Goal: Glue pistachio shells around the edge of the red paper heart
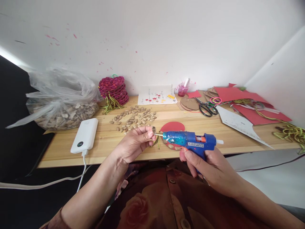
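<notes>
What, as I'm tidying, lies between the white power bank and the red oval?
Head view: a few loose tan pieces, then the left hand pinching a small brown piece.

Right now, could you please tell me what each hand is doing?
Left hand: closed, pinching a small brown shell.
Right hand: closed around the blue hot-glue gun.

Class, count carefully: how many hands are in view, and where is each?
2. The left hand pinches a small brown piece over the table; the right hand, to its right, grips the blue glue gun. No others show.
</notes>
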Motion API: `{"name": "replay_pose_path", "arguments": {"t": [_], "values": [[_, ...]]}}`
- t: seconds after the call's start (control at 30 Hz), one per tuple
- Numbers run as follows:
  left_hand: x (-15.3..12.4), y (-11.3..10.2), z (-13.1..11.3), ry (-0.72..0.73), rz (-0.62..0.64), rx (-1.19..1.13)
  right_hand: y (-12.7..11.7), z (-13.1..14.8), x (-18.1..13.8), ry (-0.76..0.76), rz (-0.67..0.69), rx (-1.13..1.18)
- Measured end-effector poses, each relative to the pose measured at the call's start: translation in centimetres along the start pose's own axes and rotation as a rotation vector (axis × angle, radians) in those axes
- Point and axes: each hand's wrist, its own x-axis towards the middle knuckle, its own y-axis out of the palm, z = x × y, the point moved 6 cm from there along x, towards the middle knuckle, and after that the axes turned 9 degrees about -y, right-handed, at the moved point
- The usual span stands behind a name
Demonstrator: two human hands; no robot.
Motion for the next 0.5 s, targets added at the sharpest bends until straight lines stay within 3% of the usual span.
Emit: {"name": "replay_pose_path", "arguments": {"t": [0.5], "values": [[0.15,-0.07,0.17,0.004,0.01,0.01,-0.09,-0.27,0.04,-0.005,-0.009,-0.008]]}}
